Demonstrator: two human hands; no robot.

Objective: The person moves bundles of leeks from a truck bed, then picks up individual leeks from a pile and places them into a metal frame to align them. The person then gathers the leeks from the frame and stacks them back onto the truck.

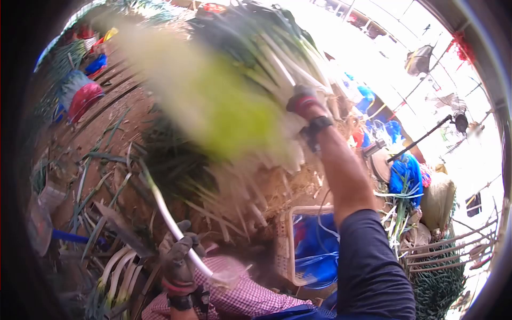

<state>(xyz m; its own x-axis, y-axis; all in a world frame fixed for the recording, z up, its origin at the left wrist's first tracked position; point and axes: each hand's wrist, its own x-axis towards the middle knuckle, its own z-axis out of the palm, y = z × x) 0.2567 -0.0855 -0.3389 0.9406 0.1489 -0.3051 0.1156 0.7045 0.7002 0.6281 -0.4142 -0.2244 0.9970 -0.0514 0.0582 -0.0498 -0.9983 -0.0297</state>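
My left hand (180,258), in a dark glove, is closed around the white stalk of a long green onion (165,213). Its rooted end points down to the right, over a red checked cloth (240,288). My right hand (306,102), gloved with a dark band at the wrist, reaches forward to a large heap of green onions (266,48). White stalks lie against its fingers, which are mostly hidden. A smeared yellow-green shape (229,117) crosses the middle of the view, too blurred to name. Just left of my left hand is a flat grey blade-like piece (122,229).
A pale plastic basket (285,250) with blue plastic inside stands below my right arm. Trimmed green onions (117,272) lie at lower left. Loose leaves are strewn over the soil at left. Blue bags (406,178), a sack (438,197) and wooden slats (448,258) are at right.
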